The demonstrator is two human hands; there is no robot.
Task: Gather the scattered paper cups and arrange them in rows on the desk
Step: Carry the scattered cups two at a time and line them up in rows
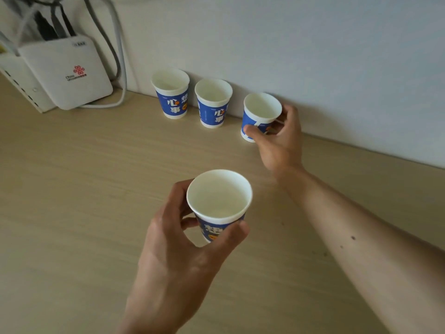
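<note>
- Desk (96, 189): light wood-grain top that fills most of the view and bears every item below.
- Wall (313, 56): pale and plain, running along the desk's far edge.
- Right hand (281, 138): bare forearm reaching in from the lower right. The thumb is on the near side and the fingers are curled round the far side of the third cup, grasping it.
- Left hand (183, 256): entering from the bottom centre. Thumb and fingers are wrapped round the lower body of the near cup, grasping it.
- Router (65, 71): white, with rounded corners and a red knot logo, leaning in the far left corner.
- Stand (21, 83): white, with a perforated edge, just behind the router.
- Near cup (218, 201): paper, white inside with a blue printed band, mouth up, at mid-desk and well apart from the others. The hand hides its base.
- First cup (171, 92): same pattern, upright on the desk against the wall, at the left end of the row.
- Second cup (213, 102): same pattern, upright, just right of the first cup but not touching it.
- Third cup (261, 112): same pattern, at the right end of the row near the wall and leaning slightly. Whether its base touches the desk cannot be told.
- Cables (120, 68): grey, hanging down the wall beside the router.
</note>
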